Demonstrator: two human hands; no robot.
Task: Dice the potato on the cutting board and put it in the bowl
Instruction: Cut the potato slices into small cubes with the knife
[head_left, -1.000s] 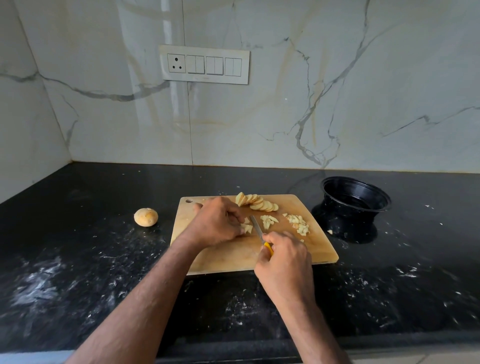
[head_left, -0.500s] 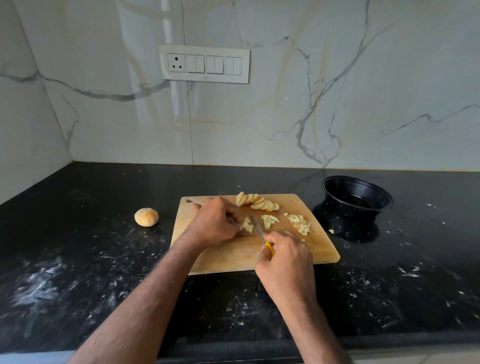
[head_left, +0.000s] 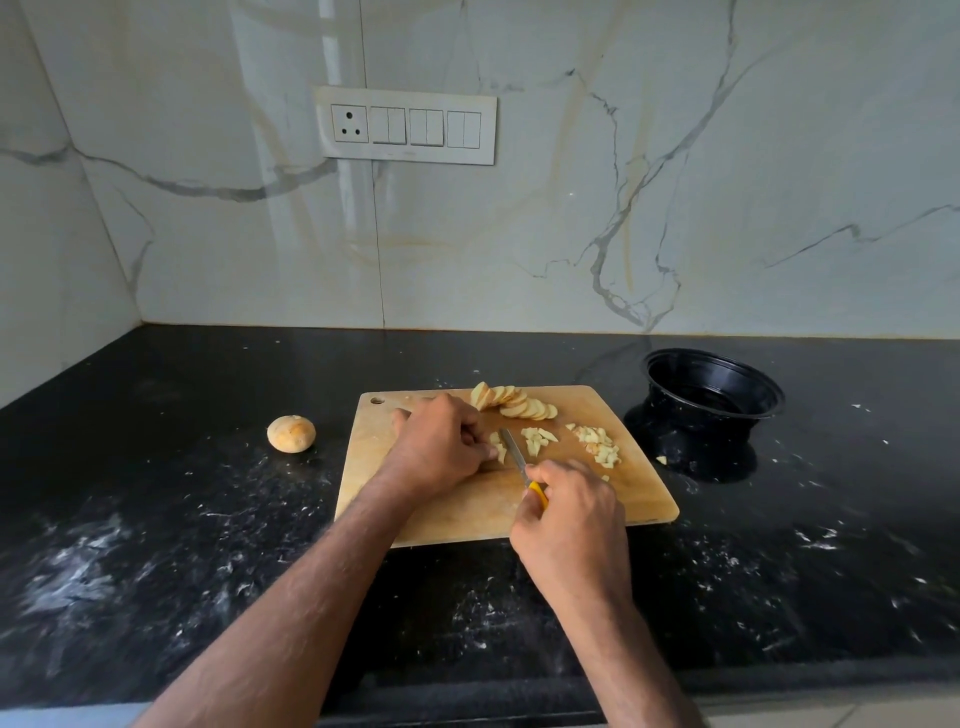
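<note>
The left hand (head_left: 441, 449) sits on the board (head_left: 467, 519) with its fingers (head_left: 480, 441) curled down, pinning a small stack of potato strips (head_left: 500, 451) at their left side. The right hand (head_left: 569, 525) is wrapped round the yellow handle of a knife (head_left: 514, 453), whose blade runs from the near right up to the far left and lies just right of the pinned strips, touching or almost touching them.

What the next cut turns on is this: the uncut strips lie to the left of the blade, between it and the left fingertips, and their long axis runs roughly near to far, close to the line of the blade itself. To dice, not sliver, the blade would probably have to cross that axis, or the stack be turned. The left fingertips are very near the edge, so there is little room to creep back.

Further right on the board lie two small heaps of cut pieces (head_left: 597, 447), and along the far edge a fanned row of slices (head_left: 514, 404) not yet cut down. The black bowl (head_left: 714, 387) stands on the tabletop (head_left: 156, 519) to the right of the board, near the right hand, and looks empty. One stray bit (head_left: 661, 460) lies on the tabletop between board and bowl. A rounded potato end (head_left: 291, 433) rests well left of the board.
</note>
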